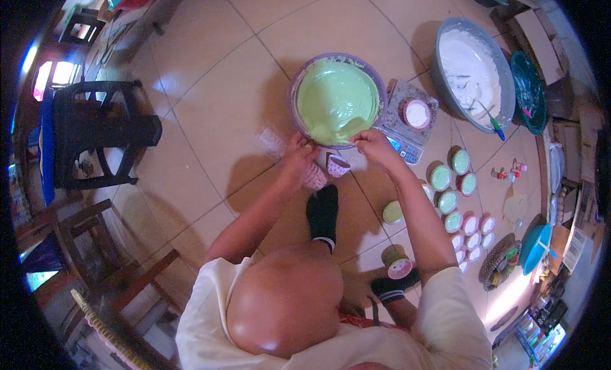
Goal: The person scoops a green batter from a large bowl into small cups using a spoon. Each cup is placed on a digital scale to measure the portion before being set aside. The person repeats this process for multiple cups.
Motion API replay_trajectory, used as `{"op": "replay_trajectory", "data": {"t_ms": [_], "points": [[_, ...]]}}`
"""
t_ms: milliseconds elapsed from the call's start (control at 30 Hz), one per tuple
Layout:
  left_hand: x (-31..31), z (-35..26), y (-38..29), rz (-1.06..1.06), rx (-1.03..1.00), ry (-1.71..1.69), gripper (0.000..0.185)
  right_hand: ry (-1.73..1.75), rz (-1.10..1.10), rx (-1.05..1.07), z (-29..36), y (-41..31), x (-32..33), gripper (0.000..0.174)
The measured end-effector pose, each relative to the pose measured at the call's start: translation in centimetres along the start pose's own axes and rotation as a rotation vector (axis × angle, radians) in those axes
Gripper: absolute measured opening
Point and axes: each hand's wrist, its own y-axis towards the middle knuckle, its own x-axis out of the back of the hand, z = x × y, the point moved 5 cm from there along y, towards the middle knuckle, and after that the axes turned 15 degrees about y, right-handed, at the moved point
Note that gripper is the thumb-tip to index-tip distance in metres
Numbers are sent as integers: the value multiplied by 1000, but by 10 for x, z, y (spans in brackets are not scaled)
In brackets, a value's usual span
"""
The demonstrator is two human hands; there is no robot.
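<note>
A purple basin (292, 100) holds pale green batter on the floor in front of me. Left of its near rim, my left hand (301, 154) grips a stack of patterned paper baking cups (315, 177), partly hidden by the fingers. A clear plastic sleeve (271, 141) sticks out beyond that hand. Between my hands, close to the basin, is a single patterned paper cup (338, 166). My right hand (373, 144) is at the basin's near right rim with its fingers bunched; whether it pinches anything is unclear.
Right of the basin, a digital scale (414, 152) carries a cup of white batter (417, 114). Beyond stands a grey basin (437, 78) of white batter with a green-handled utensil (496, 129). Several filled cups (447, 202) cover the floor at right. A dark plastic chair (105, 131) stands left.
</note>
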Motion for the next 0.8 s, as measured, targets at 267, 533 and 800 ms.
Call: {"op": "replay_trajectory", "data": {"t_ms": [267,533,800], "points": [[29,36,8,6,-10,116,57,340,-329,319,44,-105,67,23],[24,10,-17,-41,16,86,56,86,-978,577,18,-144,120,24],[36,14,-22,-58,54,66,59,-30,-1111,463,-17,-116,124,20]]}}
